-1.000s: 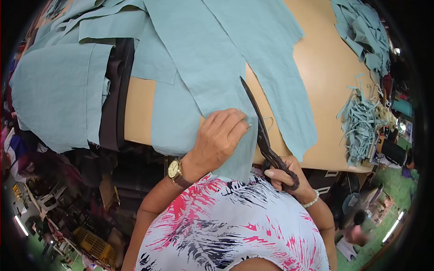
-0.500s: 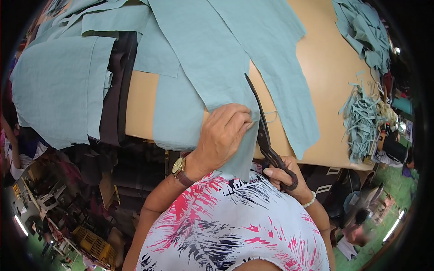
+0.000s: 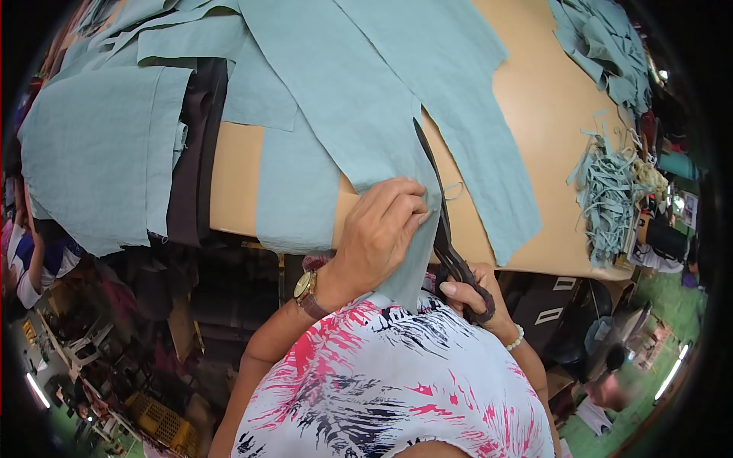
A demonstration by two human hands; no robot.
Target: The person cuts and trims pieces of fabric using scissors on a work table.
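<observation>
My left hand (image 3: 383, 233), with a wristwatch (image 3: 304, 286) at its wrist, pinches the edge of a long light-blue cloth piece (image 3: 336, 99). The cloth's lower end hangs over the table edge against my shirt. My right hand (image 3: 479, 299) is closed around the handles of black scissors (image 3: 445, 229). Their blades point away from me along the right edge of the held cloth, the tip by the gap between it and another blue piece (image 3: 481, 153). A thin strip (image 3: 455, 191) curls just right of the blades.
More blue cloth (image 3: 99, 145) lies at the left beside a dark edge (image 3: 200, 153). At the right of the tan table (image 3: 550, 153) are a heap of cloth pieces (image 3: 607, 53) and a pile of thin strips (image 3: 607, 191). A person (image 3: 38, 259) is at the far left.
The scissors' tip has moved slightly farther up along the cloth edge. The left hand keeps its hold, shifted slightly to the right. At the far left a person has come into view.
</observation>
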